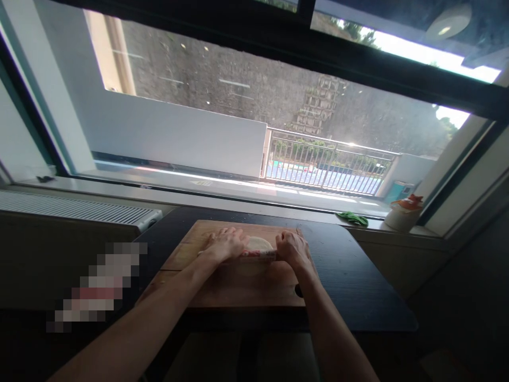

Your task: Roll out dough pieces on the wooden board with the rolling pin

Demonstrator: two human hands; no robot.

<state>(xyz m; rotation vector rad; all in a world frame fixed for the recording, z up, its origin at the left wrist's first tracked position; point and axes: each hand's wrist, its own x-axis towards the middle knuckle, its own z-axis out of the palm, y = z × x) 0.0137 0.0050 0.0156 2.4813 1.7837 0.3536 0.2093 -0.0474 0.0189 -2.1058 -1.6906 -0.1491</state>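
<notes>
Yeah, right hand (293,245) curled round a likely stiff, red-and-white cylindrical roller (260,255), left hand (227,243) grip hidden; I'd hold both ends.

We find no text, brand or number that can be read with certainty. We record red print, with darker marks beside it, on the pale roller (260,255); the characters are too small and blurred for us to make out. We note a dark patch on the teal object (397,192) outside and cannot tell whether it is a label. Faint marks on the outer ledge (222,185) are likewise illegible to us.
</notes>
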